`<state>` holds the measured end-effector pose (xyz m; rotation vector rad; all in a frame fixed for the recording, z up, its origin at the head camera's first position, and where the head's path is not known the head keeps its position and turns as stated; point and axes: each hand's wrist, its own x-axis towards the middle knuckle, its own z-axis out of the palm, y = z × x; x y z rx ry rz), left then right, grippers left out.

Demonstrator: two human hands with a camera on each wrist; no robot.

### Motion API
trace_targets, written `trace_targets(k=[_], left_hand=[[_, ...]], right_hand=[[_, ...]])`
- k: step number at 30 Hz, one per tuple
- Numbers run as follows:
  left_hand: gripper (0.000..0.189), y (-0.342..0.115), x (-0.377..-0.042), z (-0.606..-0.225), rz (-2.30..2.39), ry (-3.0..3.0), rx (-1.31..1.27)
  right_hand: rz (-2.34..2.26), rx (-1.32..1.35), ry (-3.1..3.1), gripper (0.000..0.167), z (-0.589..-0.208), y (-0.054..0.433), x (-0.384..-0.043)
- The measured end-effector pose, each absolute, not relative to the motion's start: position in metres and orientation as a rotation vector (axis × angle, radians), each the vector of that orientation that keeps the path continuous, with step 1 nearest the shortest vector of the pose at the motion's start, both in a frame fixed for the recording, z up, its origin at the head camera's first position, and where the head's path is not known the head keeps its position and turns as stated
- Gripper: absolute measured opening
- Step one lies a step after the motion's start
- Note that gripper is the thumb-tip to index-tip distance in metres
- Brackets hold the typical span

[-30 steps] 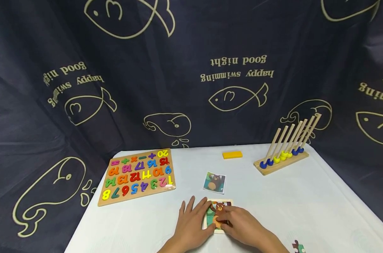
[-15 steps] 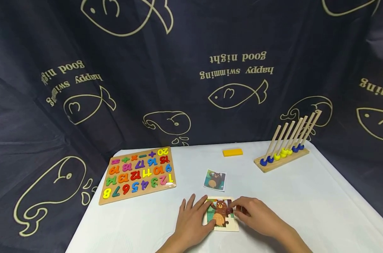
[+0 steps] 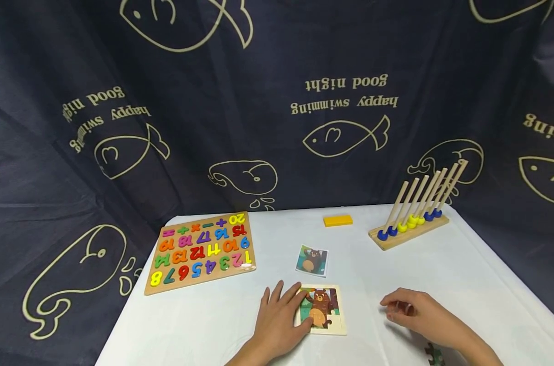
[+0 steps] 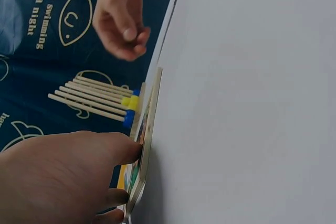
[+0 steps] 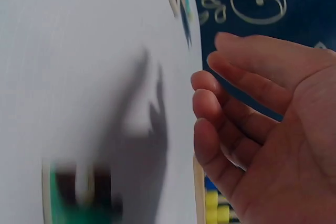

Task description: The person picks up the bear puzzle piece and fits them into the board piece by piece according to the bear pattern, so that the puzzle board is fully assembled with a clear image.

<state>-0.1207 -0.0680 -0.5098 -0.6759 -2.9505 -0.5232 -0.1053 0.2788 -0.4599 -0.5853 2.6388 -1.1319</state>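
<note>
A bear jigsaw puzzle (image 3: 320, 307) lies in a pale wooden frame near the table's front. Bare pale wood shows at its lower right corner. My left hand (image 3: 280, 321) rests on the frame's left side with fingers spread; in the left wrist view its thumb (image 4: 128, 149) touches the board. To the right of the puzzle, my right hand (image 3: 418, 312) hovers above the table, fingers loosely bent and holding nothing. Below it lies a loose green and brown puzzle piece (image 3: 434, 354), blurred in the right wrist view, where the right palm (image 5: 294, 145) faces the camera.
Beyond the puzzle lies a bear picture card (image 3: 312, 260). A wooden number board (image 3: 203, 251) occupies the left of the white table (image 3: 359, 274). At the back are a yellow block (image 3: 338, 220) and a peg stand (image 3: 409, 231) with blue and yellow beads.
My right hand has gone from over the puzzle to its right edge, then away to the right. A dark piece now sits at the puzzle's upper right. My left hand stays put.
</note>
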Motion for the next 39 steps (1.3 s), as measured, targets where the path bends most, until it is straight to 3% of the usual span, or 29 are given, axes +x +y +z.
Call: trace_targets(k=[9, 15, 24, 31, 39], left_hand=[[0.057, -0.069, -0.119, -0.51, -0.513, -2.952, -0.683], [0.057, -0.069, -0.119, -0.511, -0.513, -2.94, -0.683], [0.055, -0.068, -0.12, -0.511, -0.502, -2.924, -0.691], [0.055, -0.069, -0.122, -0.511, -0.494, -2.905, -0.695], [0.057, -0.069, -0.12, -0.511, -0.503, -2.914, -0.715]], right_hand=[[-1.094, -0.503, 2.595, 0.032, -0.47, 0.338, -0.085], [-1.03, -0.586, 2.556, 0.042, -0.48, 0.357, -0.079], [-0.897, -0.432, 2.748, 0.031, -0.48, 0.336, -0.089], [-0.82, -0.442, 2.731, 0.043, -0.473, 0.327, -0.09], [-0.824, -0.448, 2.749, 0.031, -0.477, 0.323, -0.087]])
